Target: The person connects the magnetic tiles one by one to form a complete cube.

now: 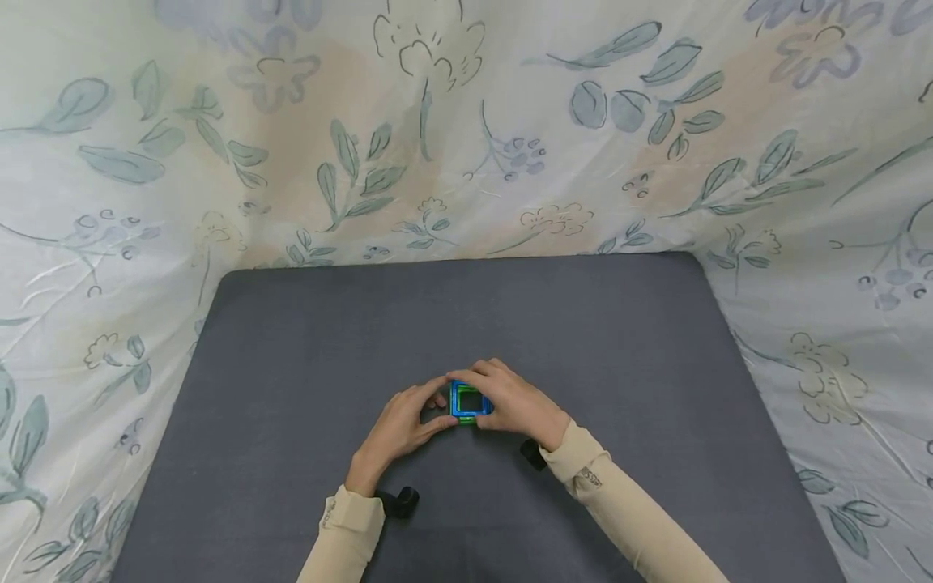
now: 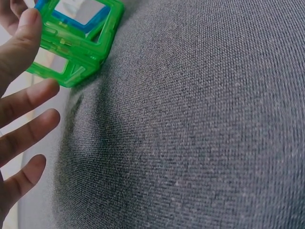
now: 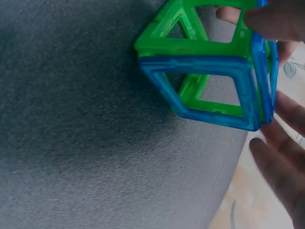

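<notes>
A small cube-like frame of green and blue magnetic tiles (image 1: pixel 455 399) stands on the grey table, between both hands. Its top is a blue square with an open middle; green and blue square tiles make the sides (image 3: pixel 243 95). My left hand (image 1: pixel 399 423) holds its left side with thumb and index finger at the far and near corners. The other left fingers (image 2: pixel 28 98) are spread, apart from the tiles. From the right, my right hand (image 1: pixel 519 405) grips the frame, thumb on the near side and fingers on the far side. Those fingers hide part of its right side.
The frame stands near the middle of the dark grey tabletop (image 1: pixel 466 316). A floral cloth (image 1: pixel 452 186) hangs behind the table and along both sides. Black wrist bands with cameras (image 1: pixel 402 502) show at both beige cuffs.
</notes>
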Available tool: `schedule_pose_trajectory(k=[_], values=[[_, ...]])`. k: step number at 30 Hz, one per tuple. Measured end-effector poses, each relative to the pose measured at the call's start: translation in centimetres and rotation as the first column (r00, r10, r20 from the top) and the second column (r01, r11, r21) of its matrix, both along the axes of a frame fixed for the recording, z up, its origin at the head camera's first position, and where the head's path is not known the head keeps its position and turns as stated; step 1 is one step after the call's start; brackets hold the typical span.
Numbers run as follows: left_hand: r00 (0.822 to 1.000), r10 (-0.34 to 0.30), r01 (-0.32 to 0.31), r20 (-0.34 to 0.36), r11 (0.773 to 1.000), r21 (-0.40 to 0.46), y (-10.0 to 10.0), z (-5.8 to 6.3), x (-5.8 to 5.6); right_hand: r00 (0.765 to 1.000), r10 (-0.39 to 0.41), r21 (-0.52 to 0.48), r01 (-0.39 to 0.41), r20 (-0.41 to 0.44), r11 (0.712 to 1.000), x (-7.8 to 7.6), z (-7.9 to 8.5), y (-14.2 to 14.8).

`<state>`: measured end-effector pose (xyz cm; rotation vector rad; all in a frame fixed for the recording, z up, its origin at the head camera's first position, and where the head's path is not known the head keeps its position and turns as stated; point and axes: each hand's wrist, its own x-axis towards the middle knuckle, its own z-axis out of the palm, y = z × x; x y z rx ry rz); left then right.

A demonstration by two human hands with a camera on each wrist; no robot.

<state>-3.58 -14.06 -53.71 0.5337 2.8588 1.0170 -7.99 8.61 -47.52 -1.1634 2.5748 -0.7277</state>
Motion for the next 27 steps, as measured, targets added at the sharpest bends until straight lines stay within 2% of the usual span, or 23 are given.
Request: schedule_pose_trajectory(k=[4,11,21,24,27], values=[[1.0,-0.008,0.008,0.004,1.0,-0.004,-0.1,0.0,0.0,1.0,-0.024,-0.005,0.024,-0.02,1.0,0.1,-0.3,0.1],[1.0,-0.025,0.025,0.001,1.0,0.005,-0.3,0.0,-0.1,0.998,-0.01,-0.058,0.006,-0.069,0.998,0.1,-1.1,0.2],[1.0,-0.02,0.02,-0.002,1.0,-0.004,-0.3,-0.1,0.1,0.997,-0.016,-0.084,0.01,-0.077,0.996,0.2,-1.9,0.4],[1.0,-0.004,0.004,0.012,1.0,-0.004,-0.3,0.0,0.3,0.995,-0.061,-0.091,0.053,-0.085,0.994,0.3,-2.3,0.9],[0.998,0.06,-0.06,-0.001,0.998,-0.031,-0.8,0.3,0.5,0.976,-0.166,-0.108,0.151,-0.142,0.983,0.3,-2.7,2.0]])
